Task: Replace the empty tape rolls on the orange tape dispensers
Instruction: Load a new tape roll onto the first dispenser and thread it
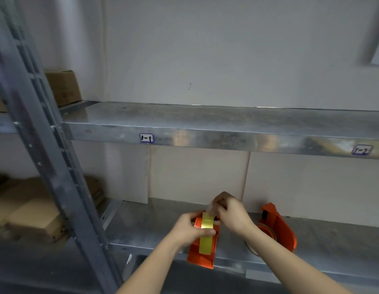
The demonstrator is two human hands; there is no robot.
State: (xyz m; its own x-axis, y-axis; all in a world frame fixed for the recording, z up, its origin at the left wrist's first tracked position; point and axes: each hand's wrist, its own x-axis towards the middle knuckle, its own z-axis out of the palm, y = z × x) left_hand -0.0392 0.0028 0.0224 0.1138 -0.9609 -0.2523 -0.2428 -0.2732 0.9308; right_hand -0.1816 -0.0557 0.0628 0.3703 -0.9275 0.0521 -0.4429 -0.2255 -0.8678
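Note:
An orange tape dispenser point(202, 254) sits at the front edge of the lower metal shelf point(146, 228), with a yellowish tape roll point(206, 232) mounted in it. My left hand point(189, 229) grips the dispenser and roll from the left, thumb across the tape. My right hand point(231, 213) pinches the clear free end of the tape point(210, 209) and holds it up above the roll. A second orange tape dispenser point(277, 227) stands to the right on the same shelf, with a tape roll point(267, 230) partly hidden behind my right forearm.
An upper metal shelf point(205, 124) with small labels runs across the middle. A slanted grey rack upright point(46, 149) stands at the left. Cardboard boxes point(29, 211) lie on the left shelves, and another box point(63, 87) sits higher up.

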